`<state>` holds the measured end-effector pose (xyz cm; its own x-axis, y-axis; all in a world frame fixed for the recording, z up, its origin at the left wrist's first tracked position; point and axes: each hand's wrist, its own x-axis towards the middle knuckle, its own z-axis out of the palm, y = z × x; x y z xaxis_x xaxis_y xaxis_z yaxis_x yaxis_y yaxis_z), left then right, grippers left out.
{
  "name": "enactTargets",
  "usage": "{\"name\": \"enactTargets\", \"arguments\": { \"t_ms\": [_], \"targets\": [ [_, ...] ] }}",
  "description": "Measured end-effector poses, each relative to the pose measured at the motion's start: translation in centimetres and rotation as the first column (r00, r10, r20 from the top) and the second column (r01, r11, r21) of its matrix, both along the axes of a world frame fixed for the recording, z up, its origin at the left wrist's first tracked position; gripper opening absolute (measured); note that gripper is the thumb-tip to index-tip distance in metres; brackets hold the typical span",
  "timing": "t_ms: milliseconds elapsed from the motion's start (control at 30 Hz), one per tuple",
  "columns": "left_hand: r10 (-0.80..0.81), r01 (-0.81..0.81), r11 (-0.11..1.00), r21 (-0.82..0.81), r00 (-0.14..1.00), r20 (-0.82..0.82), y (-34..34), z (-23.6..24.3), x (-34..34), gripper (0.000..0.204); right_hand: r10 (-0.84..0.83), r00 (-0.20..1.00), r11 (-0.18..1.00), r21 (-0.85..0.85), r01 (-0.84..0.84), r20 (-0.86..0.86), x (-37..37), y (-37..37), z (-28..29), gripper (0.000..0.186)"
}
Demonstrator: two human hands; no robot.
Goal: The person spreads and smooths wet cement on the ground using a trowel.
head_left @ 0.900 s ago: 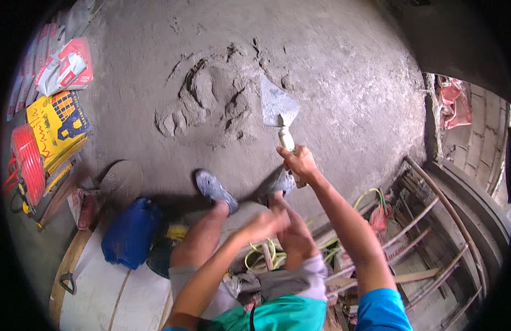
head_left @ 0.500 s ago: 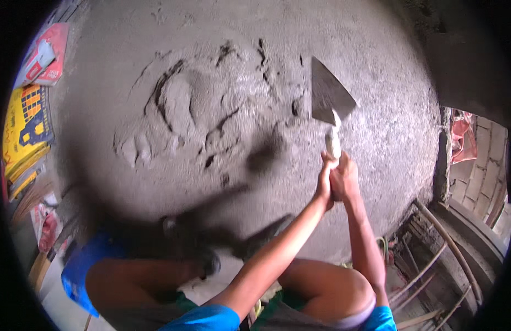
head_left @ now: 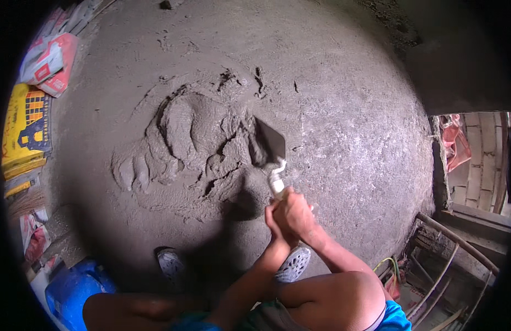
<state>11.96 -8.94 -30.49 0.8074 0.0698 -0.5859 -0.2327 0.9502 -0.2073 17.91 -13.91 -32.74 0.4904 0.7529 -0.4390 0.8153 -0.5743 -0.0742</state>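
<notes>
A pointing trowel (head_left: 272, 140) with a pale handle tilts with its blade edge against the right side of a heap of wet grey mortar (head_left: 197, 129). My right hand (head_left: 297, 214) is closed around the handle. Pressed against it from the left, my left hand (head_left: 277, 225) is also wrapped round the lower end of the grip, its fingers partly hidden. Ridges and scooped hollows mark the mortar, which lies on the rough grey floor (head_left: 354, 160).
At the left edge are yellow cement bags (head_left: 26, 127), a red and white bag (head_left: 54, 63) and a blue plastic container (head_left: 76, 292). Wooden poles (head_left: 459, 243) lean at the lower right. My shoes (head_left: 294, 263) stand just below the mortar.
Both hands have brought the trowel left and nearer to me, from the bare floor at the right to the mortar's edge. The view has also shifted slightly.
</notes>
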Motion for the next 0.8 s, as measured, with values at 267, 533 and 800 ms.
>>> {"name": "enactTargets", "arguments": {
  "t_ms": [267,533,800],
  "targets": [
    [0.042,-0.004,0.981,0.196,0.981,-0.190,-1.4,-1.2,1.2,0.057,-0.498,0.747,0.787,0.133,0.603,-0.440,1.8,4.1,11.6,0.038],
    [-0.136,0.084,0.865,0.495,0.988,0.069,6.7,-2.1,16.0,0.066,-0.369,0.928,0.906,0.238,0.349,0.043,14.1,11.6,10.5,0.028],
    [0.200,-0.254,0.947,0.197,0.946,0.255,6.6,-2.2,5.3,0.061,-0.340,0.907,0.909,0.159,0.385,-0.250,4.9,12.3,7.1,0.027]
  ]
}}
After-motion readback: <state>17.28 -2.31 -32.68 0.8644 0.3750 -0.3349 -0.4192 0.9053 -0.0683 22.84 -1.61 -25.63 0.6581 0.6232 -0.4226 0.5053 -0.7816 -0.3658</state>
